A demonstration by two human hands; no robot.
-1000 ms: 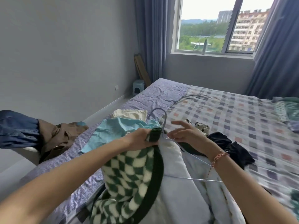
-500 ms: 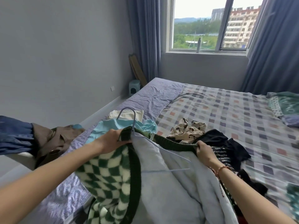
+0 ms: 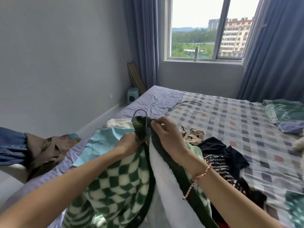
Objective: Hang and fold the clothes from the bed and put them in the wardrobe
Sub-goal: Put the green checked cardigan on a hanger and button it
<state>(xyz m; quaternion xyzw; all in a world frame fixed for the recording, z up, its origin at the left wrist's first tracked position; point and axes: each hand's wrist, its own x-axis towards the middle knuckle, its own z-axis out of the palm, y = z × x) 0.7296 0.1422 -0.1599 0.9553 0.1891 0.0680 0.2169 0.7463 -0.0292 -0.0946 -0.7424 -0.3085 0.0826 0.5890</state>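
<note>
The black shirt point(image 3: 220, 157) on the bed carries several lines of small white print. "realm", "and plants", "Let the" and "the" can be made out, but the rest is too blurred to read. The green pillow point(image 3: 286, 112) shows large pale letters that cannot be read.

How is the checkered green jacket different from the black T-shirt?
The checkered green jacket is fuzzy with green and white squares; the black T-shirt is dark with small white words. The jacket is gripped by the left hand and right hand, a hanger hook poking from its collar; the T-shirt lies crumpled, in neither hand. Both are on the bed.
</note>
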